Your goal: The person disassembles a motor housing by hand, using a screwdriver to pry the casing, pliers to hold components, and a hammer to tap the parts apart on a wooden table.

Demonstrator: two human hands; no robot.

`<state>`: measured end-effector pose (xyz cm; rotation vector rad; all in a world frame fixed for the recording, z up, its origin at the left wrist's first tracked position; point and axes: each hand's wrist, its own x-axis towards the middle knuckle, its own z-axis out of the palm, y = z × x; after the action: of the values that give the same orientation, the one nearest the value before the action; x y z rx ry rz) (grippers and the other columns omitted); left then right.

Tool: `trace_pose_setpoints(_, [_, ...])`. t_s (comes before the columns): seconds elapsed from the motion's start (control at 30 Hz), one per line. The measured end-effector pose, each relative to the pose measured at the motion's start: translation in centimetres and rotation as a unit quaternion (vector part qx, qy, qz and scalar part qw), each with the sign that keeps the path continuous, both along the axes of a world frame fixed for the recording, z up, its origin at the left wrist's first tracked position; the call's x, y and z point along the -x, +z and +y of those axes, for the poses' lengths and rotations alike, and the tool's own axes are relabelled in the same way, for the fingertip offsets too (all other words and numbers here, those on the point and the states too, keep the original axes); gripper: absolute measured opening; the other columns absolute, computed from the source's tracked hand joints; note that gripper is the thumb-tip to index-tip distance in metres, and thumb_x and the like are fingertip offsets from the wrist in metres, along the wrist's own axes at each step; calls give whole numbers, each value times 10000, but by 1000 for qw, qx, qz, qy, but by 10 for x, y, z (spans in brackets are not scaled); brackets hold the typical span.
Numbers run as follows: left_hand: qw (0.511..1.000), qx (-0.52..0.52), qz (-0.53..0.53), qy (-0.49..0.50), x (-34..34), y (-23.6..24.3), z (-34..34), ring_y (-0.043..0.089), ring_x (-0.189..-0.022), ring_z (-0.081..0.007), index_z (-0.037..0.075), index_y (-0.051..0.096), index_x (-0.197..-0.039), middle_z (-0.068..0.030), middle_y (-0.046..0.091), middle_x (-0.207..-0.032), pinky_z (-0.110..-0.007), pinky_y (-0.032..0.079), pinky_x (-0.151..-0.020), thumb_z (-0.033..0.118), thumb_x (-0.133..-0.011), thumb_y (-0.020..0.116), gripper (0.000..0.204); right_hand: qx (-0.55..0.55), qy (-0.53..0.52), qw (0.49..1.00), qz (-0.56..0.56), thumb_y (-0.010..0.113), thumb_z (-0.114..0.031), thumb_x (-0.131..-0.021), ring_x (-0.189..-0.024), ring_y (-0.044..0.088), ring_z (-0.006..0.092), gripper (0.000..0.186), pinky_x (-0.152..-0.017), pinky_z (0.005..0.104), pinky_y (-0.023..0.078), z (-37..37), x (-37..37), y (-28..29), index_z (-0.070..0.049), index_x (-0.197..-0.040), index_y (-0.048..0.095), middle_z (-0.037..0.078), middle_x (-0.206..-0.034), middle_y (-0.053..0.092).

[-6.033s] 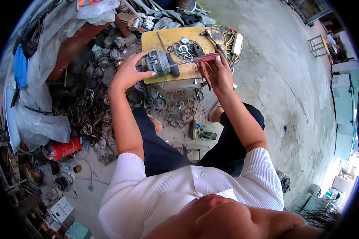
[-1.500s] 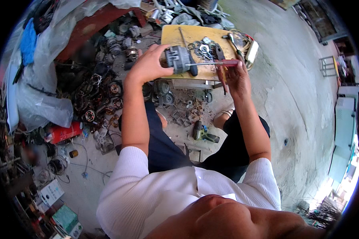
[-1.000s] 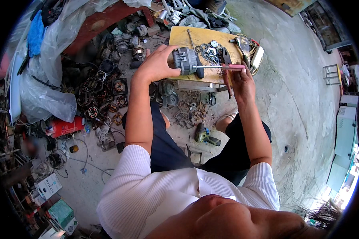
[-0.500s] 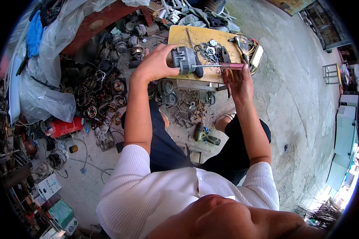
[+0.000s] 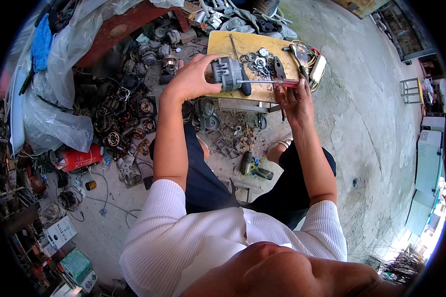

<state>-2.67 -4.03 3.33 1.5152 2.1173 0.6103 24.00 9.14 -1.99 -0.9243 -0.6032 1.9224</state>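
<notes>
My left hand point(image 5: 191, 79) grips a grey, finned electric motor point(image 5: 226, 74) from its left side, over the near left part of a small yellow table point(image 5: 218, 47). A screwdriver point(image 5: 285, 83) with a clear reddish handle lies in my right hand point(image 5: 296, 99), its fingers closed round the handle. The steel shaft runs level to the left, and its tip meets the right face of the motor. Another slim tool hangs down by my right palm; its kind is partly hidden. Behind the screwdriver, washers and small rings point(image 5: 259, 63) are spread on the tabletop.
A ratchet wrench point(image 5: 298, 59) and a white power strip point(image 5: 319, 68) with coiled cable lie at the table's right. A green cordless drill point(image 5: 255, 167) rests on the floor between my feet. Motor parts point(image 5: 129, 109) are heaped at left, near a red bag point(image 5: 80, 157).
The motor and both hands have shifted very slightly left. My right fingers have changed their hold around the screwdriver handle; its shaft still meets the motor.
</notes>
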Motion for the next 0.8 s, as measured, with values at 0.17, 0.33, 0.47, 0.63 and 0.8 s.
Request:
trace_pose_setpoints(0.17, [1000,2,2,-1,0,0,0,475,-1267,-324,147,465,-1403,-129,513,-1346,-420,266,-1132,317,-654,761,823,-29,-5,1000,8,524,-258,-1015,-1020,606,265,375,-840,398,576,-3,1,7,-102,-1346,439,137,-1189,568])
trace_pose_setpoints(0.33, [1000,-5,3,-1,1,-2,-1,474,-1261,-324,147,468,-1400,-131,516,-1342,-409,278,-1123,317,-656,764,819,-9,4,1000,24,491,-205,-1026,-1066,598,271,327,-864,409,570,-2,-1,15,-102,-1336,465,137,-1196,568])
trace_pose_setpoints(0.47, [1000,-9,0,-2,2,-4,0,479,-1238,-334,142,473,-1396,-133,519,-1332,-401,305,-1100,317,-656,769,816,-30,-10,999,5,509,-227,-1020,-1077,598,255,357,-864,414,568,8,-6,-4,-102,-1351,461,136,-1185,574])
trace_pose_setpoints(0.63, [1000,-8,-11,2,4,-9,1,503,-1251,-328,220,459,-1410,-101,526,-1316,-595,80,-1182,388,-620,741,855,-18,-5,999,44,553,-254,-1001,-1060,605,240,384,-856,409,569,10,-4,-9,-127,-1352,464,109,-1165,583])
trace_pose_setpoints(0.8, [1000,-1,-6,0,2,-3,0,482,-1244,-341,177,469,-1403,-124,519,-1326,-473,249,-1116,334,-649,766,825,-10,-2,1000,22,520,-202,-1014,-1088,600,242,376,-872,422,571,-1,-1,7,-144,-1377,442,115,-1173,579])
